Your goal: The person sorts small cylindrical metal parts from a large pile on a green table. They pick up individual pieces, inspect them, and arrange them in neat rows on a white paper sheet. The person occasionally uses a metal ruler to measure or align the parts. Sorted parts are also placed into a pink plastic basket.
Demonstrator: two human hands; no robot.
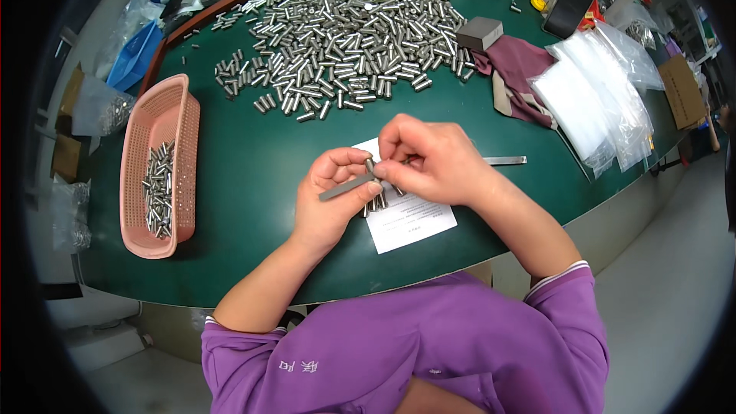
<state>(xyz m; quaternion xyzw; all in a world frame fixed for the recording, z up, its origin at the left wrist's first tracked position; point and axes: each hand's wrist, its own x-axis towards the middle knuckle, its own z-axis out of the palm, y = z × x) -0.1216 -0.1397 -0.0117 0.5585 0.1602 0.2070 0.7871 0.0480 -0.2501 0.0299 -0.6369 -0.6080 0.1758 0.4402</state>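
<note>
My left hand [326,195] is closed, its thumb pressing along a flat grey metal bar [343,187]. A short shiny metal pin [370,164] stands at the bar's inner end, by the left fingertips. My right hand [433,159] meets the left one there, its thumb and fingers bent together at the pin; what it grips is mostly hidden. Under both hands, several pins [376,205] lie over a white printed sheet [415,228]. From behind the right wrist sticks out a bright narrow metal strip [507,160]; I cannot tell whether it is held.
A big heap of metal pins [353,27] covers the far green table [253,161]. At left stands a pink plastic basket [188,176] holding more pins. Right are a grey block [480,32], a maroon cloth [517,69], plastic bags [590,100] and a phone [570,4].
</note>
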